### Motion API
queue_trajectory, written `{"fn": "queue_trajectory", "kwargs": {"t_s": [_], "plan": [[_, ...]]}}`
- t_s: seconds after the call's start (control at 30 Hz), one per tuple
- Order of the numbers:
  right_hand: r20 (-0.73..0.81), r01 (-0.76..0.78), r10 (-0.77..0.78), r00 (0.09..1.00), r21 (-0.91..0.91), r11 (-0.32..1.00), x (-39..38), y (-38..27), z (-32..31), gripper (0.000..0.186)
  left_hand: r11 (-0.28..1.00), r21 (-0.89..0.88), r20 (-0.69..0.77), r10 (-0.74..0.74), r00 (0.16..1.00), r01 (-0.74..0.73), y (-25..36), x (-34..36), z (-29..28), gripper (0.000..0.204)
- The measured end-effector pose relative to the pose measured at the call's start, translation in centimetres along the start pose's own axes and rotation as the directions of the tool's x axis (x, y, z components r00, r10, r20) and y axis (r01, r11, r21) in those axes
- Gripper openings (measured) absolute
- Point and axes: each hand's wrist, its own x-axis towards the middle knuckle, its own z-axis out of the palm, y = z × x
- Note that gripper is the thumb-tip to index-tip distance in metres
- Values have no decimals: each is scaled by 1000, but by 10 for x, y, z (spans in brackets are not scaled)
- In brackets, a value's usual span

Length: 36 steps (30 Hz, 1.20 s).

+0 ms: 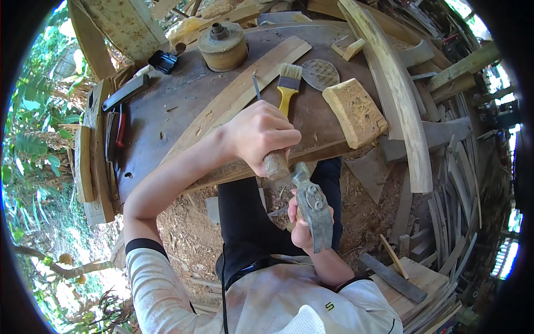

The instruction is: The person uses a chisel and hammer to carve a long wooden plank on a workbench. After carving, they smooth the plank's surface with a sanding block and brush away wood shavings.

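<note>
My left hand (264,133) is closed around the wooden handle (276,163) of a thin metal-bladed tool, whose slim shaft (255,83) points away from me over a long plank (222,114) on the bench. Lower right, my right hand (303,234) grips a worn metal hammer (315,211), its head close to that handle's end; whether they touch I cannot tell. Just beyond my left hand lie a yellow-handled paintbrush (287,94) and a round cross-hatched disc (320,74). A rough wooden block (355,113) sits to their right.
The bench (150,117) holds a wooden cylinder (222,47), a black object (163,61), a bar (125,92) and red-handled tool (120,128). A long curved timber (409,133) crosses at right. Scrap wood (456,183) piles beside it; shavings (367,217) cover the ground.
</note>
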Motion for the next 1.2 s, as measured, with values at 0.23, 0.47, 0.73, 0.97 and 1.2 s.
{"fn": "queue_trajectory", "kwargs": {"t_s": [0.23,0.47,0.73,0.97,1.2], "plan": [[7,-24,24,1000,20,1000,-2,1,-2,74,1000,-21,-37,0,999,-1,2,0,3,27],[-11,36,-36,999,-64,997,-8,-2,-6,70,999,-28,-4,-22,1000,22,1,-1,2,33],[155,493,-475,866,-109,863,16,-52,-24,43,997,-59,-54,-58,997,55,0,-2,-5,38],[256,499,-460,850,-115,859,23,-54,-17,50,998,-48,-75,-42,996,39,2,-4,2,39],[205,471,-440,874,-137,872,6,-49,-27,51,997,-46,-16,-63,998,62,1,-3,0,38]]}}
